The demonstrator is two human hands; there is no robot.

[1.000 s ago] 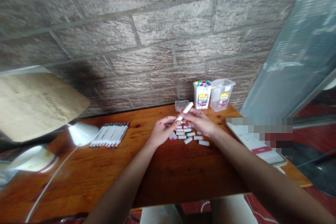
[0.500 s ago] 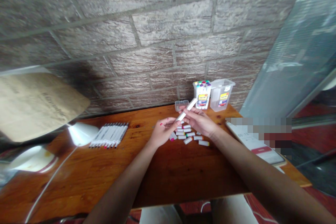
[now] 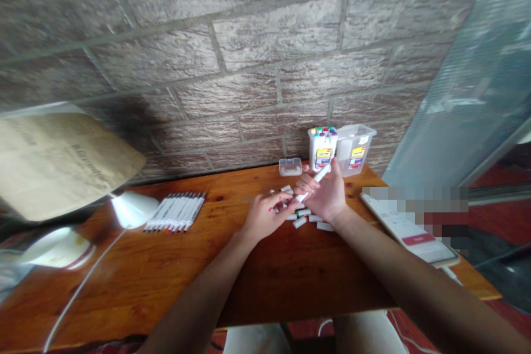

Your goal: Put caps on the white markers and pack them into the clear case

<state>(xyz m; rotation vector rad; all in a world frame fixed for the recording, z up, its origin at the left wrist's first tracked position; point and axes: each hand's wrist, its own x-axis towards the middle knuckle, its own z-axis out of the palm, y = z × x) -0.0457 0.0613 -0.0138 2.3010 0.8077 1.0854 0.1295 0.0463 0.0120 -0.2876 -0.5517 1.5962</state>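
While the left hand closes its fingertips around the lower end of 1 white marker, the right hand supports the barrel, fingers curled across it and thumb raised near the upper end. Current step, as judged: 2-handed handling of that marker, held tilted above the table. Cap status at either end cannot be determined.

Beneath and beside the hands lie short white caps, several with coloured bands; the hands hide part of the group. Beyond them rests a small clear case.

Containers: 2 transparent units stand side by side near the wall. Unit 1, the filled container, holds upright markers with yellow, green, red, blue and purple ends. Unit 2, the wider container, carries a similar label. Farther left, a row of markers lies flat, side by side.
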